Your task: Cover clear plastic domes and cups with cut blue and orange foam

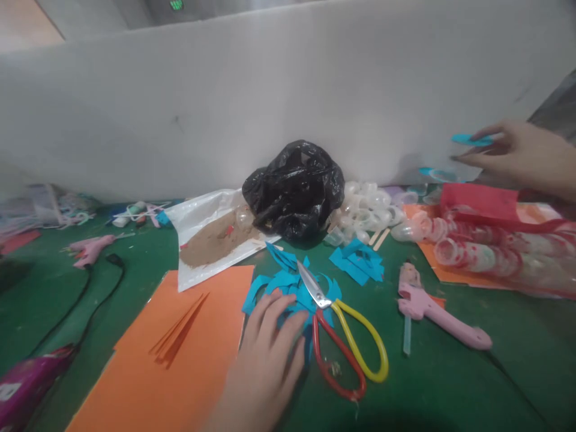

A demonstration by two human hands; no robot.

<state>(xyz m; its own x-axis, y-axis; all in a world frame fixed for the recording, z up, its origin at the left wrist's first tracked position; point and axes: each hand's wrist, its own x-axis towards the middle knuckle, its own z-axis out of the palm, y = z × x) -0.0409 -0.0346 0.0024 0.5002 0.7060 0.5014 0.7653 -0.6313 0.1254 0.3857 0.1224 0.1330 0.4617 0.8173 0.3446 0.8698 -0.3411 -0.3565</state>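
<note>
My left hand [270,354] lies palm down with its fingers apart, over a pile of cut blue paper pieces [288,282]. Beside its fingertips, partly on the same pile, are scissors [321,300] with one red and one yellow handle, blades slightly parted. A few more blue paper pieces [357,261] lie to the right. Left of the hand is orange paper [198,348], with narrow folded orange strips [180,330] on top. My right hand is out of view.
Another person's hand [526,153] holds a blue disc at right. A pink glue gun [432,309], red-marked clear tubes [486,255], clear plastic cups [364,207], a black plastic bag [297,192] and a white bag with brown powder [216,240] are around. A cord and second glue gun [92,249] lie left.
</note>
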